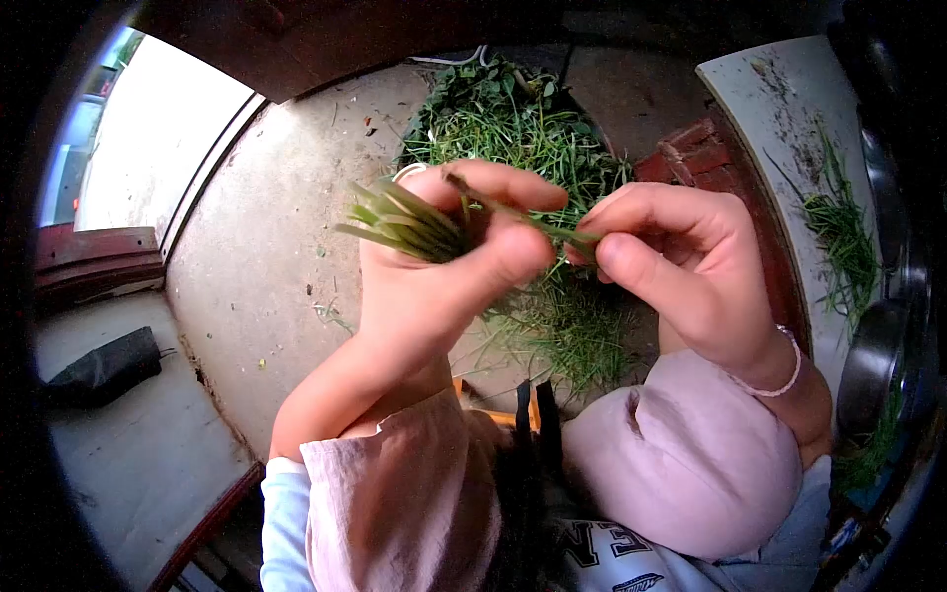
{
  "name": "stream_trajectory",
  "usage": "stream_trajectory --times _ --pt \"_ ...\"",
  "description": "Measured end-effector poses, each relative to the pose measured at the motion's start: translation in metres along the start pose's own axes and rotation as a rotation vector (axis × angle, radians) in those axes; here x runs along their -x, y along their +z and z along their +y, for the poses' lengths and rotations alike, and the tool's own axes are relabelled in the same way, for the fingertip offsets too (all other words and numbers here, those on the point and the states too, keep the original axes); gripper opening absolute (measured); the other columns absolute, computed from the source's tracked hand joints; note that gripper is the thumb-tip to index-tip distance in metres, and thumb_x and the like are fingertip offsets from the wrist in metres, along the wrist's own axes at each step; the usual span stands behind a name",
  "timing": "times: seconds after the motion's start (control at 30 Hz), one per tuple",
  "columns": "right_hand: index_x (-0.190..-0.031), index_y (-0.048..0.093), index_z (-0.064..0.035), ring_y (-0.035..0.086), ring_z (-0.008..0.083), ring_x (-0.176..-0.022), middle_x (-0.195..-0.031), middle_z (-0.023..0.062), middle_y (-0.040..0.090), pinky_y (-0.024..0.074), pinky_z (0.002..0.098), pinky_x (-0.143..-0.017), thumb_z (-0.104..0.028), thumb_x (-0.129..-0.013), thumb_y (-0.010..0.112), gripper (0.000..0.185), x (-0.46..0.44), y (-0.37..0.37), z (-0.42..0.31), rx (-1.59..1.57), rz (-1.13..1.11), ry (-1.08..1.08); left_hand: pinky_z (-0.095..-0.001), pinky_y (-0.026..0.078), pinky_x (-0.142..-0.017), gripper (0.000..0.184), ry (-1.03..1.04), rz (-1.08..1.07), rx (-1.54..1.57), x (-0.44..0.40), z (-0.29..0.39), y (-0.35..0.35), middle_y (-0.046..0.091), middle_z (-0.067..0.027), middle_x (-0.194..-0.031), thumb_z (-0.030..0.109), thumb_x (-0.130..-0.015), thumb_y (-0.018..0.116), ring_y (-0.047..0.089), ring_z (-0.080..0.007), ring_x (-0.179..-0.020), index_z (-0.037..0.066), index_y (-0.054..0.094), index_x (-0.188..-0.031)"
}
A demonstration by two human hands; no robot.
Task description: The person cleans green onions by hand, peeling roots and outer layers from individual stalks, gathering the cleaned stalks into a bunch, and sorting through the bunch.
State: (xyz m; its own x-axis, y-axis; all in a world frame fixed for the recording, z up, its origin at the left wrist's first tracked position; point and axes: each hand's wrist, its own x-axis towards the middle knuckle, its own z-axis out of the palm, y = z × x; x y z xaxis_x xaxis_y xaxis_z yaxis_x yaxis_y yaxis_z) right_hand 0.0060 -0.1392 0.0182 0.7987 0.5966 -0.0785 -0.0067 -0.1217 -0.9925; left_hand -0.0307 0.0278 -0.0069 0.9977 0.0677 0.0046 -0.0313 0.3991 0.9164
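My left hand (434, 266) is closed around a bundle of green stems (404, 219), whose cut-looking ends point to the left. A single green stalk (528, 219) stretches from the left hand's fingers across to my right hand (681, 257), which pinches its far end between thumb and fingers. Both hands are raised above my lap, a short gap apart. Beyond and below them lies a large heap of leafy greens and grass (513, 123), partly hidden by the hands.
Loose grass (582, 335) is on the concrete floor (256, 217) before my knees. At the right, a white board (789, 109) bears more grass (838, 237) beside dark round pans (873, 360). A black object (107, 367) lies on a pale surface at left.
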Motion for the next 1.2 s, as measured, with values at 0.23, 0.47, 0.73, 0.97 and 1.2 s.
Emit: stream_trajectory --times 0.23,0.47,0.73,0.97,1.2 --pt "-0.075 0.054 0.0048 0.047 0.0064 -0.064 -0.073 0.0053 0.054 0.0361 0.0179 -0.056 0.0 -0.074 0.049 0.007 -0.005 0.003 0.005 0.166 0.056 -0.222 -0.0185 0.037 -0.058 0.013 0.069 -0.146 -0.095 -0.003 -0.005 0.0 0.057 -0.006 -0.084 0.003 -0.067 0.064 0.049 -0.0071 -0.07 -0.001 0.059 -0.079" --pt "-0.075 0.055 0.001 0.033 0.0004 -0.048 -0.056 -0.003 0.046 0.0242 0.016 -0.043 0.002 -0.07 0.053 0.006 -0.002 0.0 -0.016 0.504 0.114 -0.166 -0.017 0.039 -0.052 0.005 -0.145 -0.056 -0.161 0.004 0.004 0.007 0.055 -0.0016 -0.065 0.003 -0.073 0.058 0.05 -0.0055 -0.059 -0.001 0.055 -0.075" --pt "-0.078 0.055 0.0 0.025 -0.0022 -0.045 -0.055 -0.0069 0.041 0.0187 0.0139 -0.041 0.003 -0.07 0.055 0.009 -0.003 -0.001 -0.009 0.571 0.249 -0.39 -0.0169 0.038 -0.05 0.005 -0.114 -0.068 -0.193 0.005 0.004 0.006 0.055 -0.0014 -0.061 0.003 -0.072 0.059 0.049 -0.0053 -0.055 -0.001 0.056 -0.07" --pt "-0.08 0.053 0.002 0.029 -0.0035 -0.049 -0.059 -0.0077 0.042 0.0194 0.0127 -0.042 0.003 -0.075 0.052 0.005 -0.014 -0.016 0.003 0.461 0.497 -0.377 -0.0177 0.039 -0.048 0.006 -0.117 -0.132 -0.275 0.005 0.005 0.006 0.054 -0.0022 -0.057 0.003 -0.072 0.058 0.049 -0.0056 -0.052 -0.001 0.057 -0.068" --pt "-0.081 0.055 0.0009 0.046 0.001 -0.059 -0.068 -0.0026 0.05 0.0367 0.0143 -0.051 0.002 -0.075 0.05 0.008 -0.023 -0.043 0.016 0.546 0.652 -0.28 -0.0188 0.04 -0.049 0.007 -0.148 -0.099 -0.184 0.006 0.006 0.005 0.054 -0.0032 -0.058 0.004 -0.074 0.057 0.051 -0.0072 -0.053 -0.001 0.056 -0.068"
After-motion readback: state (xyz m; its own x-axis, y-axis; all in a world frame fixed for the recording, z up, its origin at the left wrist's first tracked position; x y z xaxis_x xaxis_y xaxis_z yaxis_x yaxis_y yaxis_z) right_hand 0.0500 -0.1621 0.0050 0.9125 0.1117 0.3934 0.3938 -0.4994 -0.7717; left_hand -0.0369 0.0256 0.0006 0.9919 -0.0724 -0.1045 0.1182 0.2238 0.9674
